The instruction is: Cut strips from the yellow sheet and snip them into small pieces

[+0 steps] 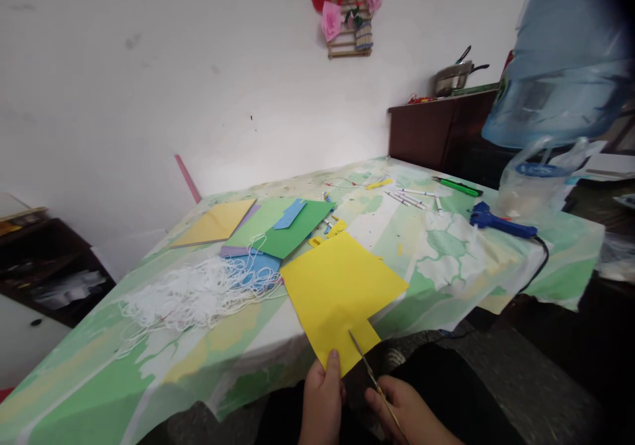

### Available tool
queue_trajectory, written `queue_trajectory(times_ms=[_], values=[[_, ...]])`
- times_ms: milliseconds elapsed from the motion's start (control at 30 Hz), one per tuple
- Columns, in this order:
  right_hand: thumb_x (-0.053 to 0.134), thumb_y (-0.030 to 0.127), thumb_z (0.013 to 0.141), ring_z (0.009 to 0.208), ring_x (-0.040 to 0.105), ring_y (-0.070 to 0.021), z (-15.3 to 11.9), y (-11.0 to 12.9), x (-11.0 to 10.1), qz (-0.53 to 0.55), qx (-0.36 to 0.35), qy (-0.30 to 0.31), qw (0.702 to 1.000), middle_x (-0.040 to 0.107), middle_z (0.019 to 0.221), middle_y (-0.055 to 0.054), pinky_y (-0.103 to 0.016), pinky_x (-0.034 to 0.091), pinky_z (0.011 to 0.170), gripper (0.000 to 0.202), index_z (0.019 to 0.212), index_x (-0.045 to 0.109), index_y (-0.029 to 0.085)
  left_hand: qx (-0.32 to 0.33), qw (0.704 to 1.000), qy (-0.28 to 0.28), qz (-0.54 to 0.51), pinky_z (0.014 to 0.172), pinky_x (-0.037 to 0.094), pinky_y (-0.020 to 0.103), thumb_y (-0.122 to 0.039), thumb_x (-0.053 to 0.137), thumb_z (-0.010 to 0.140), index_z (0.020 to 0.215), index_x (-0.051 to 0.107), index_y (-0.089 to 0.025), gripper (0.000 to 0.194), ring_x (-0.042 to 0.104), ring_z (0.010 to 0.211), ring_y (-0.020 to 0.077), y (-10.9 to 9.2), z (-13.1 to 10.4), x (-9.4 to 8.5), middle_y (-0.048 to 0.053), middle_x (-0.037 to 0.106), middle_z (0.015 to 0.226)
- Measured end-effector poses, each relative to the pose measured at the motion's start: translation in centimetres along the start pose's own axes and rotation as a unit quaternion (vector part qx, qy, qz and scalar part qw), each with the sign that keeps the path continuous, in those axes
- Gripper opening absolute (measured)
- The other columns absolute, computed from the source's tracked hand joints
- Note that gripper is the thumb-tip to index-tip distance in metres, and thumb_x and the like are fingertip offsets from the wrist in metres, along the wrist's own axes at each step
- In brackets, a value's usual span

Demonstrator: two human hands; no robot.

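A yellow sheet of paper (337, 286) reaches over the table's front edge, with a cut running into its right side. My left hand (325, 385) is closed on the near corner, thumb on top. My right hand (401, 405) grips a pair of scissors (364, 359), whose blades lie across the sheet beside the cut. A partly cut flap of the yellow paper stands to the right of the blades. The fingers beneath the sheet and in the scissor handles are partly hidden.
Tangled white string (193, 293) lies left, before coloured sheets (302, 233). Several white markers (409, 198), a green utility knife (459, 186) and a blue glue gun (506, 222) rest on the right. A plastic tub (530, 187) stands near a large water bottle (560, 68).
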State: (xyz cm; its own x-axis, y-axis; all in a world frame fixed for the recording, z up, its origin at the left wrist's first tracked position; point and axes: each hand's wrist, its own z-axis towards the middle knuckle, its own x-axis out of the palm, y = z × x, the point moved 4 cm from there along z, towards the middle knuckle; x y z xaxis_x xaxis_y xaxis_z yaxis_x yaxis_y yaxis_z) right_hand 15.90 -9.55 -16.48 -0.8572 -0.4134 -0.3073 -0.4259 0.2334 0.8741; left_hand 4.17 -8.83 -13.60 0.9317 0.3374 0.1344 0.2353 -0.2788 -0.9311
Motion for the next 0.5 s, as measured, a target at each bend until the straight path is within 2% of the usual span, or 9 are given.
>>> queue_trajectory(times_ms=[100, 300, 400, 500], values=[[0.04, 0.061, 0.066, 0.04, 0.037, -0.0077, 0.2, -0.1, 0.1, 0.018, -0.003, 0.004, 1.0, 0.039, 0.047, 0.004, -0.018, 0.028, 0.037, 0.045, 0.062, 0.042, 0.017, 0.0, 1.0, 0.001, 0.005, 0.038, 0.02, 0.02, -0.054, 0.055, 0.057, 0.053, 0.043, -0.016, 0.04, 0.029, 0.035, 0.0054, -0.4, 0.0, 0.0, -0.009, 0.032, 0.036], [0.034, 0.074, 0.058, 0.045, 0.035, -0.0079, 1.1, -1.0, 0.2, 0.044, -0.062, 0.009, 0.997, 0.038, 0.053, 0.002, -0.019, 0.028, 0.039, 0.063, 0.065, 0.046, 0.013, -0.003, 1.0, 0.003, -0.008, 0.038, 0.02, 0.019, -0.052, 0.056, 0.058, 0.053, 0.044, -0.015, 0.039, 0.029, 0.036, 0.0053, -1.2, 0.0, 0.0, -0.008, 0.034, 0.036], [0.039, 0.072, 0.059, 0.046, 0.036, -0.0081, 0.4, -1.0, 0.1, 0.019, -0.055, 0.04, 0.998, 0.041, 0.053, 0.002, -0.019, 0.028, 0.04, 0.061, 0.066, 0.049, 0.012, 0.006, 1.0, -0.01, -0.012, 0.038, 0.021, 0.019, -0.051, 0.057, 0.058, 0.052, 0.044, -0.015, 0.038, 0.03, 0.036, 0.0057, -1.0, 0.3, -0.2, -0.008, 0.035, 0.037], [0.048, 0.061, 0.063, 0.053, 0.045, -0.0107, -1.6, -0.4, -0.6, -0.032, -0.012, 0.095, 0.995, 0.05, 0.058, 0.0, -0.018, 0.032, 0.045, 0.048, 0.068, 0.055, 0.013, 0.008, 0.999, -0.028, -0.027, 0.037, 0.02, 0.02, -0.049, 0.057, 0.059, 0.051, 0.044, -0.016, 0.037, 0.029, 0.035, 0.0054, -0.6, 0.7, -0.6, -0.008, 0.035, 0.037]])
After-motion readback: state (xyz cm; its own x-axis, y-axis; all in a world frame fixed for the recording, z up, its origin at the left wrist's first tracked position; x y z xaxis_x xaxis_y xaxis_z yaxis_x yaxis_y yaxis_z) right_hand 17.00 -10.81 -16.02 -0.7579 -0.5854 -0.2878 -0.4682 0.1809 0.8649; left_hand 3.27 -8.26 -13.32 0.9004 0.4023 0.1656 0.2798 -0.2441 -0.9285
